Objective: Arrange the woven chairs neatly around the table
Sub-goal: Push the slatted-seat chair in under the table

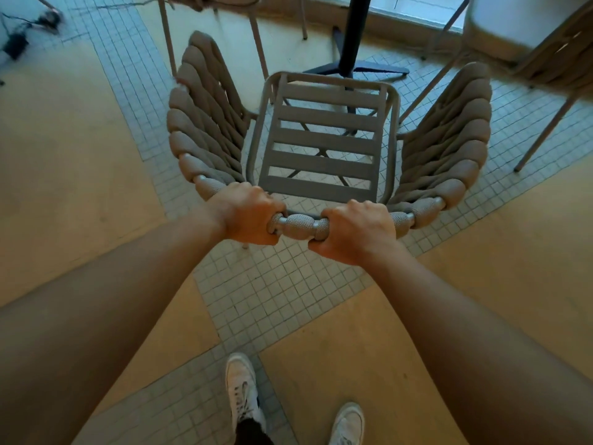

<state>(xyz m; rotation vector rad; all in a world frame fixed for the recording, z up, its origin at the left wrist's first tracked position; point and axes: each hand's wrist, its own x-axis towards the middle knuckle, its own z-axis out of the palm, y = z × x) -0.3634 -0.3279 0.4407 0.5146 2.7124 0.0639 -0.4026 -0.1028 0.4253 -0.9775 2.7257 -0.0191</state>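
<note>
At twelve o'clock stands the desk post [357, 30]; the chair [324, 139] sits just short of it. Left hand [247, 216] and right hand [353, 231] clench its top rail. Positioning step; next, a straight push inward.

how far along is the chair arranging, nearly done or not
Midway, at a guess. Looks done: two chairs, upper left and upper right, flank the table post. In hand: left hand and right hand grip the slatted chair. Left: moving it in.
</note>
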